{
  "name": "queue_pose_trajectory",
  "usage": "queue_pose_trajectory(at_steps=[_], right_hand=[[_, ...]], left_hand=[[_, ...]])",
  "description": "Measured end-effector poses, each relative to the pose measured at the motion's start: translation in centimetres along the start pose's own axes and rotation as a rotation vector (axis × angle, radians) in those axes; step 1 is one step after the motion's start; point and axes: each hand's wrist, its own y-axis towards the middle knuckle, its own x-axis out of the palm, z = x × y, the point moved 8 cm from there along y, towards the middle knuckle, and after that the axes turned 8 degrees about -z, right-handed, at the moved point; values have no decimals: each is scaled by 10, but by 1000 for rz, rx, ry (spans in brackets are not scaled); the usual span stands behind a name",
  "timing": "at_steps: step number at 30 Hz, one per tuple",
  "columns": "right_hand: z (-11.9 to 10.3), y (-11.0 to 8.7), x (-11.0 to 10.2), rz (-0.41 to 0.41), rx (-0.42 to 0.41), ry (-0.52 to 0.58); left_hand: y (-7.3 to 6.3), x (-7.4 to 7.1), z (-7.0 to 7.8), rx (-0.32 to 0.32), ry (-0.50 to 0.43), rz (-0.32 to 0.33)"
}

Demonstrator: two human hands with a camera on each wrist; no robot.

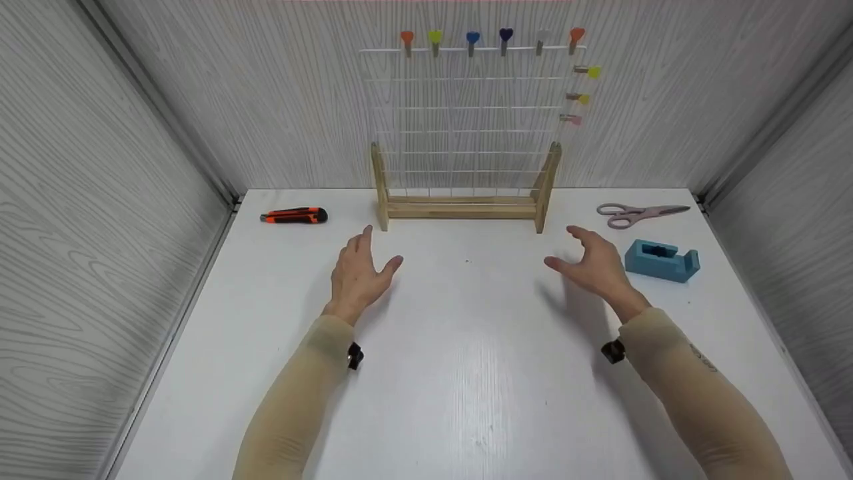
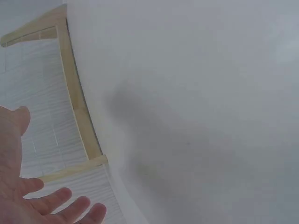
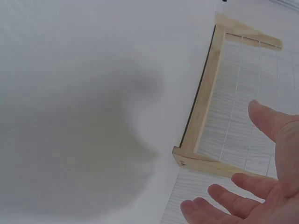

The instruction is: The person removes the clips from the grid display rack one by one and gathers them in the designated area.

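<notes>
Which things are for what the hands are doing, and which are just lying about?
Probably the job, since the open left hand and right hand are in front of it, one towards each side:
wooden stand
wire grid
colourful clips on the grid

Probably just lying about, held by neither hand:
orange-and-black cutter
scissors
blue tape dispenser

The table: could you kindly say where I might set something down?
Free: between the left hand and right hand, in front of the rack; also between knife and rack. Crowded: back right, with scissors and tape dispenser.
</notes>
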Motion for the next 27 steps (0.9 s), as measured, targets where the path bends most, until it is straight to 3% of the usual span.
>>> queue_pose_trajectory(at_steps=[6,13,19,27], right_hand=[[-2,21,-19,19,-22,133],[-1,50,-35,3,57,294],[1,71,-49,19,81,366],[-14,98,-65,-23,12,401]], left_hand=[[26,-10,1,18,-69,-24],[59,-27,-2,-4,-231,11],[82,-33,-3,-44,-372,0],[102,-49,1,-34,-586,-26]])
